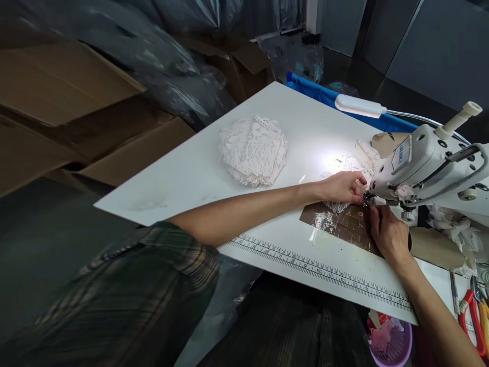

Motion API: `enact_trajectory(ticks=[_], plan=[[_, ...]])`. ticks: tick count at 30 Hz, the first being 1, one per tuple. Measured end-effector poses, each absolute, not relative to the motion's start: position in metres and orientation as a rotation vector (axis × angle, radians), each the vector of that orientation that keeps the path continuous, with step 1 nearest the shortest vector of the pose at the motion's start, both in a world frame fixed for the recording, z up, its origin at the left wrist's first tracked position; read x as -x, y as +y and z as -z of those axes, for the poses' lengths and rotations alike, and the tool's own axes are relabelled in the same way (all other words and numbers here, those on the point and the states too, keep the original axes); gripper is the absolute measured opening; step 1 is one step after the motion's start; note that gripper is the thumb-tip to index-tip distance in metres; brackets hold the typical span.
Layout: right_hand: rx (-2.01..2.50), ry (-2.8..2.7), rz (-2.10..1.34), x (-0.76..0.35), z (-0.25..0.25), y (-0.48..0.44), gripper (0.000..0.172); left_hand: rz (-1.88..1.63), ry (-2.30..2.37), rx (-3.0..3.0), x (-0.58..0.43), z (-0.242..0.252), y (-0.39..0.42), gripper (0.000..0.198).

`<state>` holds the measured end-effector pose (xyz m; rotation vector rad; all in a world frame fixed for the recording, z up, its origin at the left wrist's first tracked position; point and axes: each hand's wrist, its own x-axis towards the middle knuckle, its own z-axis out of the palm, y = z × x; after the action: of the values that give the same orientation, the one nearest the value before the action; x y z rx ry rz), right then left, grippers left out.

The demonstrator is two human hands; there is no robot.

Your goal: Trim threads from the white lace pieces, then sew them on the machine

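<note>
A white sewing machine [424, 158] stands at the right of the white table. My left hand [344, 187] is by its presser foot [368, 199], thumb and fingers pinched on the edge of a white lace piece [359, 160]. The lace lies partly under my left hand, spreading behind and in front of it. Close to the foot from the right, my right hand [391, 234] has its fingers drawn together; what they hold is hidden. A brown plate [340, 224] with worn clear tape lies under the work.
A round stack of white lace [254, 150] sits left on the table [183, 178]. A measuring tape [317, 270] runs along the front edge. At right are a brown roll [435, 248] and red-handled pliers [473, 316]. A lamp [359, 105], cardboard boxes [64, 81] and purple basket [405, 346] surround it.
</note>
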<state>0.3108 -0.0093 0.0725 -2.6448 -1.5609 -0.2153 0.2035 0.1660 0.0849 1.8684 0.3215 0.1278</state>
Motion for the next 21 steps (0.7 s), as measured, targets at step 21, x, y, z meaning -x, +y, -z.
enact_trajectory(ticks=[21], plan=[[2.56,-1.499,0.146,-0.31,-0.064,0.003,0.043,-0.206,0.177,-1.965,-0.203,-0.069,0.169,0.061]])
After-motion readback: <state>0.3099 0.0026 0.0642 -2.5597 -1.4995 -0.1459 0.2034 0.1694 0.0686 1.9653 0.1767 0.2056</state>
